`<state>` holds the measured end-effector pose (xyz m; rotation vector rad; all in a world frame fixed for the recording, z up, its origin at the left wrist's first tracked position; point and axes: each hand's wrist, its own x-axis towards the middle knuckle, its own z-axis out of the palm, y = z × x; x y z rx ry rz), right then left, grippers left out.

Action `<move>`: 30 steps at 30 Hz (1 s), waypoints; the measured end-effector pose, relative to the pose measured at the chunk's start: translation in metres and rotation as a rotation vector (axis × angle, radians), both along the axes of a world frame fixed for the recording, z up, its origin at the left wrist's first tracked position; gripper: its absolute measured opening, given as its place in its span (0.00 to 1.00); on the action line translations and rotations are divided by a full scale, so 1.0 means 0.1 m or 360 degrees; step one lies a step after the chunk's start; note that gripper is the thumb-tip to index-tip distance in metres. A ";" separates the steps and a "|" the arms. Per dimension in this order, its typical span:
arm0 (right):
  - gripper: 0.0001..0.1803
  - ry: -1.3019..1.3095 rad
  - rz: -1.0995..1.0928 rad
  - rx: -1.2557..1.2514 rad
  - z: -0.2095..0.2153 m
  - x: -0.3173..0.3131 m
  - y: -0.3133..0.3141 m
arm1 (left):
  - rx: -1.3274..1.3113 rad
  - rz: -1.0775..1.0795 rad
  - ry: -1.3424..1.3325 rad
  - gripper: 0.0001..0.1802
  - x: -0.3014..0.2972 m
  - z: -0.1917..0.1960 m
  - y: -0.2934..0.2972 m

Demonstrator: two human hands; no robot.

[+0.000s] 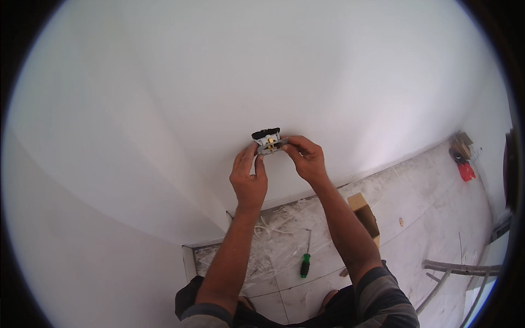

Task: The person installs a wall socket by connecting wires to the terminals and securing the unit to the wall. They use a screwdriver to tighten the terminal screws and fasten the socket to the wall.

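A wall socket insert (268, 146) with a grey mounting frame, a pale body and brass-coloured metal in its middle is held between my two hands. It sits just in front of a dark opening (266, 133) in the white wall. My left hand (250, 185) pinches the left end of the frame between thumb and fingers. On the other end, my right hand (308, 159) closes with its thumb below and its fingers above. The back of the insert is partly hidden, and I cannot tell whether wires are attached.
A screwdriver (305, 264) with a green and black handle lies on the dusty tiled floor below. Right of it stands an open cardboard box (363, 212). Pale thin strands (263, 226) lie near the wall's foot. A red bag (466, 171) and a grey metal frame (462, 268) are at the right.
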<state>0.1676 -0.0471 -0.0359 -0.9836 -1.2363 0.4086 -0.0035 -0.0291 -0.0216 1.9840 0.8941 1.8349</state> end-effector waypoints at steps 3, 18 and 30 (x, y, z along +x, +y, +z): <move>0.12 0.0031 0.0029 -0.0005 -0.01 0.05 0.00 | 0.0046 0.0021 0.0047 0.20 0.06 0.07 -0.03; 0.08 -0.0473 -0.0593 0.0059 0.26 -0.15 -0.14 | -0.0098 0.0043 0.0076 0.08 -0.04 0.07 0.11; 0.06 -0.0311 -0.0582 0.0088 0.22 -0.16 -0.05 | -0.0127 0.0126 0.0192 0.08 -0.08 0.15 0.14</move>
